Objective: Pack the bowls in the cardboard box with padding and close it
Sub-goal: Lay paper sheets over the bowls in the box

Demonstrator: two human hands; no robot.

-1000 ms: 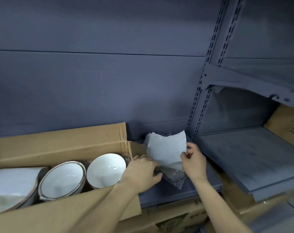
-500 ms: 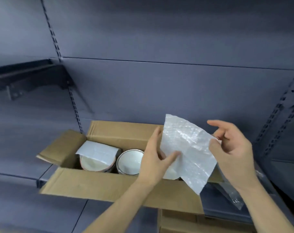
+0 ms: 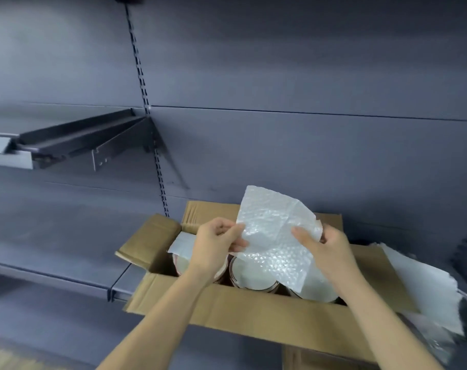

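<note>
While both hands hold it up just right of the frame's centre, a sheet of bubble wrap (image 3: 276, 241) hangs over the open cardboard box (image 3: 235, 308). The left hand (image 3: 213, 248) pinches the sheet's left edge; the right hand (image 3: 327, 251) grips its right side, thumb on the front. Below the sheet, white bowls (image 3: 249, 276) stand side by side in the box, the leftmost under another white sheet (image 3: 180, 245). More padding sheets (image 3: 424, 287) lie at lower right beside the box, on a grey shelf (image 3: 53, 268).

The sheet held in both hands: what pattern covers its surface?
Small raised bubbles on the translucent white sheet, seen in the head view.
</note>
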